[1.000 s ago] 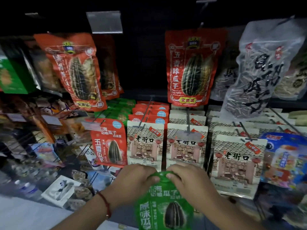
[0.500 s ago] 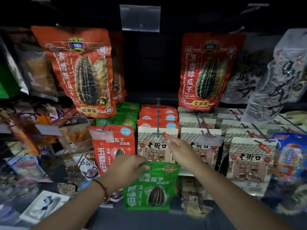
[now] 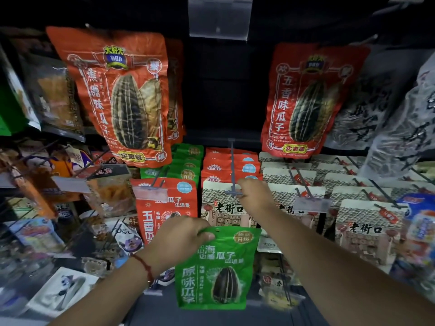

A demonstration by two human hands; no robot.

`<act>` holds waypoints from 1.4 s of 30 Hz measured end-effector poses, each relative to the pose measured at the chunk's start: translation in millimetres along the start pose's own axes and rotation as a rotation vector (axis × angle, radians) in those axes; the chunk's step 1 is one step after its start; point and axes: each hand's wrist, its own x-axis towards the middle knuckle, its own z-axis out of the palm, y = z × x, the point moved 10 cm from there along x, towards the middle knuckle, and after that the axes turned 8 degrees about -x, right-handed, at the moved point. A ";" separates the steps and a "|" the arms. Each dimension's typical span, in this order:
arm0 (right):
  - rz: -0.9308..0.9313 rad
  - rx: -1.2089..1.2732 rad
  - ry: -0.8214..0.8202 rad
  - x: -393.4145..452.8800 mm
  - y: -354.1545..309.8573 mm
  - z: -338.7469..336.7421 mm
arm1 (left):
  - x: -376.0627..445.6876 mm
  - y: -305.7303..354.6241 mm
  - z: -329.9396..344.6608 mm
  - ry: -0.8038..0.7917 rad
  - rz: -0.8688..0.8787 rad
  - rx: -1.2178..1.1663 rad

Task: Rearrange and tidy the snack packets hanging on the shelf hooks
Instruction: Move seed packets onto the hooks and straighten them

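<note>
Left hand (image 3: 181,236) pinches the top edge of a green packet (image 3: 216,269), which hangs below its fingers. Right hand (image 3: 255,196) pinches the hook tip (image 3: 233,192) above a beige packet (image 3: 223,208).

The green packet (image 3: 215,269) reads 原味瓜子 and 瓜子. The big orange bag (image 3: 117,95) shows 焦糖味瓜子 and 实惠装. The big red bag (image 3: 308,102) reads 五香味瓜子. The beige packets (image 3: 226,208) carry 老街口.
</note>
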 end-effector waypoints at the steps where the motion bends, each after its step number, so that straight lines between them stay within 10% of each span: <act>1: 0.001 0.013 0.010 -1.0 -0.2 0.9 | -1.2 -0.6 0.4 -0.006 -0.004 -0.006; 42: -0.066 0.251 0.314 -222.1 96.6 -97.9 | -7.5 -28.7 19.5 -0.090 -0.003 -0.043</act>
